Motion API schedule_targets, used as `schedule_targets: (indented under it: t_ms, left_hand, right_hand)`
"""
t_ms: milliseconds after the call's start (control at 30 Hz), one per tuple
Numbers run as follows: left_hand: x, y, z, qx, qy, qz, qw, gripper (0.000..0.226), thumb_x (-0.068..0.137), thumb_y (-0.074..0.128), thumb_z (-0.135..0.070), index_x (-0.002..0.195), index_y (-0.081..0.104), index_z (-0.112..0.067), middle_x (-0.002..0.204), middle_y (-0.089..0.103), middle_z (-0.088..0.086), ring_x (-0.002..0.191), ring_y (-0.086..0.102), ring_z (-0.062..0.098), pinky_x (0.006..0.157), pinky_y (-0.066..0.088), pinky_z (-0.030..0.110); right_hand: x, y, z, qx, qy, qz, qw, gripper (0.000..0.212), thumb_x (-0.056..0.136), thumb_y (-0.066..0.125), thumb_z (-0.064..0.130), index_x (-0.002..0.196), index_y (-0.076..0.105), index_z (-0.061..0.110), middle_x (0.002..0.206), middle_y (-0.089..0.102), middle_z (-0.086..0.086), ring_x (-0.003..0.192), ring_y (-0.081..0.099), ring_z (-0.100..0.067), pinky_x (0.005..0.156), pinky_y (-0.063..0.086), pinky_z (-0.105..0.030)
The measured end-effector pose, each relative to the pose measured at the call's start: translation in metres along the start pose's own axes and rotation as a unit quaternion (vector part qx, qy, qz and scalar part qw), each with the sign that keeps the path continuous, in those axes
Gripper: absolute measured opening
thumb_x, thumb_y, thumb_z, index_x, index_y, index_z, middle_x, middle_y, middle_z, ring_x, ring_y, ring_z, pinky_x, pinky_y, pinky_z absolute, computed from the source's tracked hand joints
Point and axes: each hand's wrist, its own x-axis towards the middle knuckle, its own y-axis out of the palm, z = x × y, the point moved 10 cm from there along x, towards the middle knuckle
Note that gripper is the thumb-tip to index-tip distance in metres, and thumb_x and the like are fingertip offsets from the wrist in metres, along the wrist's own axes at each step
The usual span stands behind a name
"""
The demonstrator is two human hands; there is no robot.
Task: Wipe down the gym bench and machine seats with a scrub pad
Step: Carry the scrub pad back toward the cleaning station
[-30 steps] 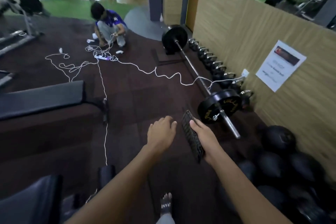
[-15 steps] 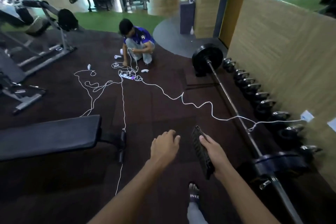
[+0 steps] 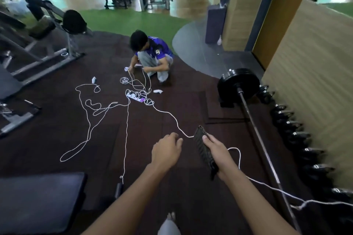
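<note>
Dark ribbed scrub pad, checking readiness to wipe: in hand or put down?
In hand: the right hand grips the dark ribbed scrub pad edge-up, above the floor.

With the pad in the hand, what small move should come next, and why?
Probably turn left and lower the scrub pad onto the flat bench. The right hand grips the pad in the air, the left hand is empty, and the bench lies untouched at lower left.

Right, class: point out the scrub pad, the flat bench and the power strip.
scrub pad [image 3: 202, 149]: head view, middle of its dark face.
flat bench [image 3: 38, 198]: head view, top of the padding.
power strip [image 3: 136, 97]: head view, its white body.
</note>
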Motion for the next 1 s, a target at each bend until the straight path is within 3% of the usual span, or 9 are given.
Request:
schedule_targets:
  t_ms: [167,300,400,533,667,833,1000]
  left_hand:
    - [0.185,-0.021,-0.014,-0.002,0.024,0.007,1.0,0.032,0.099,0.042,-0.04,0.118,0.06,-0.022,0.118,0.065,0.004,0.113,0.06,0.029,0.091,0.047,0.041]
    - [0.337,-0.059,-0.033,0.005,0.049,0.007,0.999,0.031,0.099,0.042,-0.039,0.116,0.06,-0.02,0.117,0.065,0.005,0.112,0.06,0.029,0.091,0.046,0.04]
    - [0.438,-0.087,-0.052,0.004,0.06,0.012,0.998,0.03,0.098,0.043,-0.039,0.112,0.06,-0.019,0.112,0.066,0.006,0.109,0.061,0.031,0.091,0.048,0.043]
    - [0.551,-0.11,-0.077,0.008,0.073,0.019,0.997,0.028,0.098,0.044,-0.041,0.109,0.059,-0.02,0.111,0.066,0.007,0.107,0.062,0.033,0.089,0.049,0.043]
    - [0.692,-0.124,-0.1,0.027,0.087,0.02,0.996,0.029,0.099,0.042,-0.04,0.112,0.059,-0.019,0.114,0.065,0.006,0.11,0.06,0.031,0.09,0.047,0.041]
    - [0.878,-0.148,-0.122,0.032,0.075,0.018,0.996,0.029,0.1,0.042,-0.039,0.113,0.059,-0.021,0.114,0.065,0.004,0.108,0.06,0.028,0.088,0.047,0.04]
    - [1.037,-0.188,-0.152,0.026,0.063,0.022,0.997,0.03,0.1,0.041,-0.04,0.114,0.059,-0.02,0.114,0.065,0.001,0.107,0.061,0.024,0.088,0.049,0.04]
  right_hand:
    - [0.172,0.022,0.065,0.001,-0.007,-0.009,1.0,0.025,0.101,0.052,0.021,0.122,0.065,0.018,0.115,0.071,-0.004,0.096,0.066,-0.013,0.077,0.05,-0.026]
    - [0.301,0.039,0.133,0.014,-0.019,-0.034,0.999,0.026,0.101,0.053,0.02,0.122,0.066,0.016,0.111,0.073,-0.002,0.103,0.068,-0.017,0.088,0.053,-0.031]
    - [0.382,0.046,0.185,0.035,-0.012,-0.057,0.998,0.024,0.101,0.052,0.019,0.122,0.064,0.018,0.105,0.072,0.001,0.093,0.068,-0.012,0.08,0.053,-0.026]
    - [0.481,0.058,0.245,0.057,-0.007,-0.057,0.997,0.019,0.101,0.052,0.019,0.11,0.067,0.025,0.106,0.073,-0.005,0.097,0.069,-0.023,0.089,0.053,-0.039]
    - [0.612,0.065,0.296,0.07,-0.005,-0.058,0.996,0.019,0.102,0.051,0.021,0.097,0.066,0.032,0.098,0.074,0.0,0.089,0.07,-0.019,0.076,0.055,-0.031]
    - [0.787,0.068,0.359,0.078,0.003,-0.057,0.995,0.023,0.102,0.052,0.023,0.121,0.063,0.027,0.111,0.072,-0.001,0.103,0.069,-0.021,0.091,0.055,-0.037]
    - [0.933,0.08,0.445,0.065,0.007,-0.051,0.997,0.02,0.102,0.051,0.025,0.118,0.063,0.031,0.113,0.072,0.001,0.105,0.069,-0.019,0.099,0.052,-0.041]
